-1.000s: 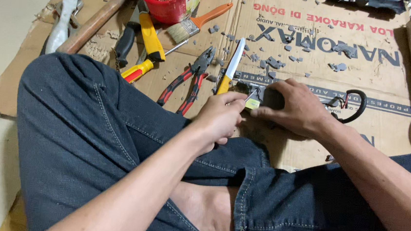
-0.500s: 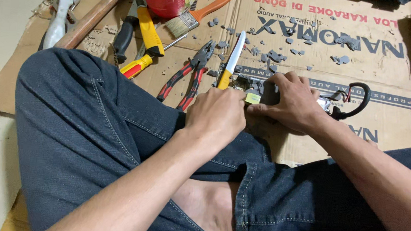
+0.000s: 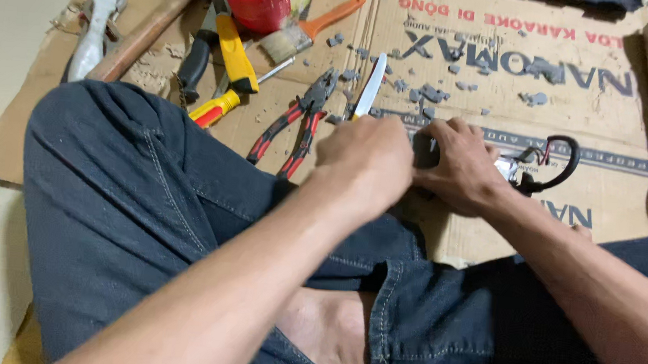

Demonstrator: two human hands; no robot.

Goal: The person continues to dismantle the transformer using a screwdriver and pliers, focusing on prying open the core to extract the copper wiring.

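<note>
Hands pressed together over a small dark part on the cardboard, cutting work partway through

I see the left hand [image 3: 364, 162] closed into a fist on a utility knife [image 3: 370, 85], whose blade pokes up past the knuckles, and the right hand [image 3: 460, 166] clamped down on a small dark piece [image 3: 423, 150] lying on the cardboard sheet [image 3: 608, 197], just in front of the crossed legs in dark jeans [image 3: 136, 213]. Grey offcuts [image 3: 431, 94] lie scattered just beyond the hands, so I judge a good deal of trimming is done, though the piece itself is mostly hidden and I cannot tell how much is left. A black looped cable [image 3: 560, 162] trails from beside the right hand. Red-handled pliers [image 3: 294, 122], a yellow-handled tool [image 3: 234, 52], a paintbrush [image 3: 305, 30] and a red bucket [image 3: 257, 3] lie untouched to the left
</note>
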